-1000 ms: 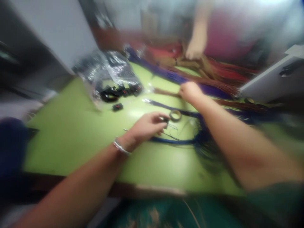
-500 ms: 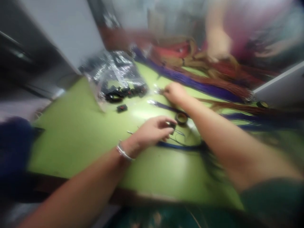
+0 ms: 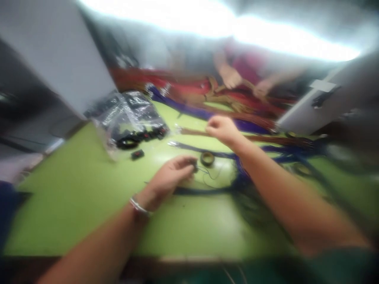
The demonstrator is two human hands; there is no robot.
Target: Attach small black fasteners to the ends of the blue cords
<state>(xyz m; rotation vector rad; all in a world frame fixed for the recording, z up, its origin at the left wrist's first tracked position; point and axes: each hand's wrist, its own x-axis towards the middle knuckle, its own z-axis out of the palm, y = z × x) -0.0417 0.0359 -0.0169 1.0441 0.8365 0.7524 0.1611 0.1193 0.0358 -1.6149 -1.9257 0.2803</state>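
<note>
My left hand (image 3: 174,173) pinches a small black connector (image 3: 194,165) between thumb and fingers. Thin dark wires (image 3: 207,175) trail from it toward the right. Fingers closed together, my right hand (image 3: 223,128) hovers at the bundle of brown wires (image 3: 192,131); blur hides what is between the fingertips. A blue wire bundle (image 3: 192,147) lies between my hands, its bare tips pointing left. Just beyond the connector sits a roll of black tape (image 3: 207,158). Another dark blue bundle (image 3: 204,191) runs below my left hand.
On the green table (image 3: 74,197), a clear plastic bag (image 3: 130,112) holds black parts at the back left. One black connector with a red spot (image 3: 137,154) lies in front of it. Purple wires (image 3: 183,106) cross the back. A co-worker's hands (image 3: 231,77) handle brown wires opposite.
My view has tilted up, so things sit lower and further left. My right hand has moved right along the brown bundle, away from its tips. My left hand keeps the connector.
</note>
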